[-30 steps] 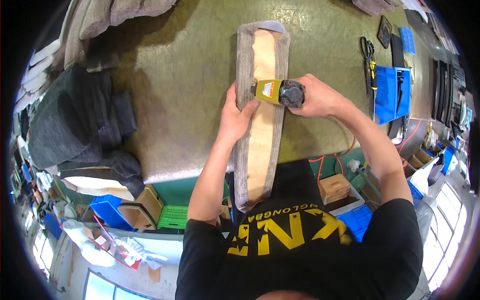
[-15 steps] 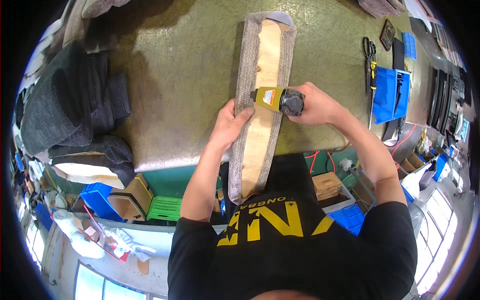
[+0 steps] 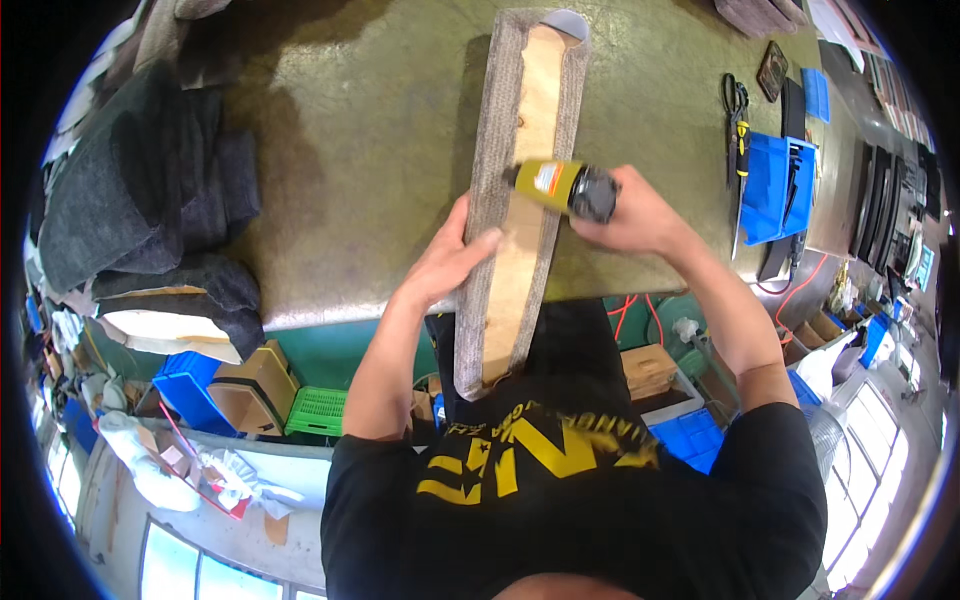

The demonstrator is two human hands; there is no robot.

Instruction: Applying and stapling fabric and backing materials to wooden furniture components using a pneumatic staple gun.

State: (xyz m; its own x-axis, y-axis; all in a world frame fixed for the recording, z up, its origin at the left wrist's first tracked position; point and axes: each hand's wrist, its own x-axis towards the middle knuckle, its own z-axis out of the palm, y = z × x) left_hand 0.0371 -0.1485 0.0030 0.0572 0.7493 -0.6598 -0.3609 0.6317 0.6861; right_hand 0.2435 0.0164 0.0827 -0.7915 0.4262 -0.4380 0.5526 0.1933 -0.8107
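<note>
In the head view, one long wooden plank (image 3: 520, 240) lies lengthwise on the olive-green surface (image 3: 360, 130), running from the far side toward the person and overhanging the near edge. Its top is pale, smooth bare wood; a strip of coarse grey felt (image 3: 487, 180) wraps its left and right sides and curves round the far end.

The left hand (image 3: 445, 265) lies flat on the plank's left edge, fingers (image 3: 480, 243) spread and pressing the felt rather than closed round anything.

The right hand (image 3: 630, 215) has its fingers curled tight round one stubby power tool (image 3: 565, 187) with a yellow body and a black rounded end. The tool lies across the plank's right half, its tip touching the wood; what sits at the tip is too small to make out.

At far left, a heap of dark grey felt pieces (image 3: 140, 190) is piled up, soft and folded; their number cannot be counted. At right lie one pair of scissors (image 3: 737, 105) and one blue open tray (image 3: 775, 185), partly cut off by the bending rim. The plank's near end is hidden against the person's black shirt.
</note>
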